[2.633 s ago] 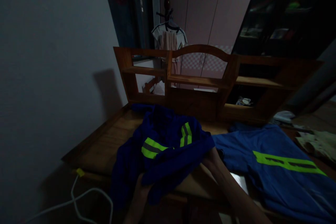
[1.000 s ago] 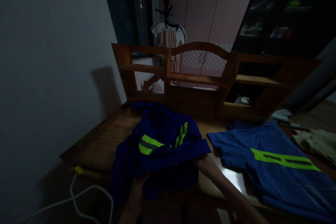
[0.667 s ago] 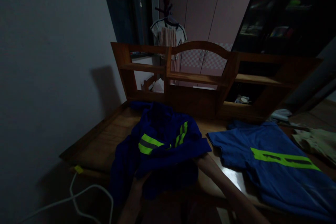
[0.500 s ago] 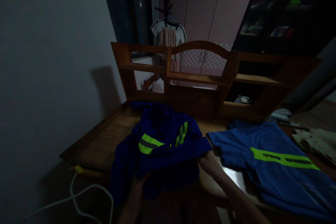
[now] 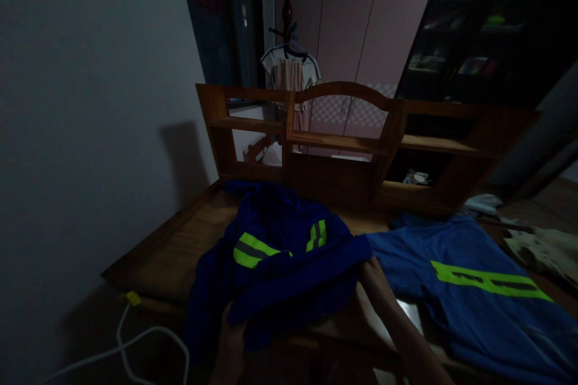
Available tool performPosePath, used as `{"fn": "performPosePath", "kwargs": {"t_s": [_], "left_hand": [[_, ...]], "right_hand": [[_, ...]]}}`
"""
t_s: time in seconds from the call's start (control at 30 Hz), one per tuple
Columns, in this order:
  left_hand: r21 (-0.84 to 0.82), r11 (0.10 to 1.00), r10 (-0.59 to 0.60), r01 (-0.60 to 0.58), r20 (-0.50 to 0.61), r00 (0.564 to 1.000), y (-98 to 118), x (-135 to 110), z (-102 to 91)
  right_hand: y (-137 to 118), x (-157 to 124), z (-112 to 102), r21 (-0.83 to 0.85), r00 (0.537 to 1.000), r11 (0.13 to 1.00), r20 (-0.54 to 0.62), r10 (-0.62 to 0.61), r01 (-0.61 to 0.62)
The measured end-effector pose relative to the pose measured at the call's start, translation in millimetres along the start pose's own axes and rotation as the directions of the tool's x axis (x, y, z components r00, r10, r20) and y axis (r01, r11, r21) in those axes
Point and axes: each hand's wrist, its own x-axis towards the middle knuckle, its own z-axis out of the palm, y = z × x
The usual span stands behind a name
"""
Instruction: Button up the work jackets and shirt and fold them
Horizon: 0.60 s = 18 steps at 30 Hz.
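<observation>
A dark blue work jacket [image 5: 298,277] with yellow-green and grey reflective strips lies bunched on the wooden bed board [image 5: 189,240]. My left hand [image 5: 232,331] is closed on the jacket's near edge at the lower left. At the right end of that same edge, my right hand [image 5: 371,271] grips the cloth, and the edge is stretched between the two hands. To the right, a lighter blue work shirt [image 5: 433,240] with a yellow-green strip lies spread out, close to my right hand. The fingertips are partly hidden by the cloth.
A wooden headboard with shelves [image 5: 338,141] stands behind the jacket. At left are a bare wall [image 5: 99,102] and a white cable [image 5: 153,331] by the board's corner. Folded pale cloth [image 5: 542,252] lies far right. Clothes hang on a coat stand [image 5: 288,12] before a pink wardrobe [image 5: 347,24].
My right hand has moved right with the jacket's edge, drawing it straighter and over the lighter shirt's sleeve. My left hand has shifted slightly, still holding the edge. The view has tilted up a little.
</observation>
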Motion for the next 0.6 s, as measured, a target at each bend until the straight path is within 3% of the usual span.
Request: {"fn": "performPosePath", "kwargs": {"t_s": [0.13, 0.3, 0.5, 0.6], "left_hand": [[-0.071, 0.996, 0.066, -0.062, 0.054, 0.996, 6.3, 8.5, -8.6], [-0.119, 0.982, 0.157, -0.147, 0.078, 0.984, 26.3, 9.7, -0.7], [-0.177, 0.971, 0.168, -0.160, 0.033, 0.985, 37.7, -1.5, 9.3], [-0.177, 0.973, 0.154, -0.148, 0.021, 0.988, 37.3, -1.7, 9.4]], "right_hand": [[-27.4, -0.7, -8.5, 0.021, 0.992, 0.999, -0.127, -0.028, 0.031], [-54.8, -6.3, -13.5, -0.014, 0.977, 0.998, -0.202, -0.070, 0.068], [-66.2, -12.2, -14.5, -0.225, 0.938, 0.945, -0.197, -0.285, 0.240], [-70.4, -16.7, -13.8, -0.332, 0.921, 0.890, -0.122, -0.369, 0.313]]}}
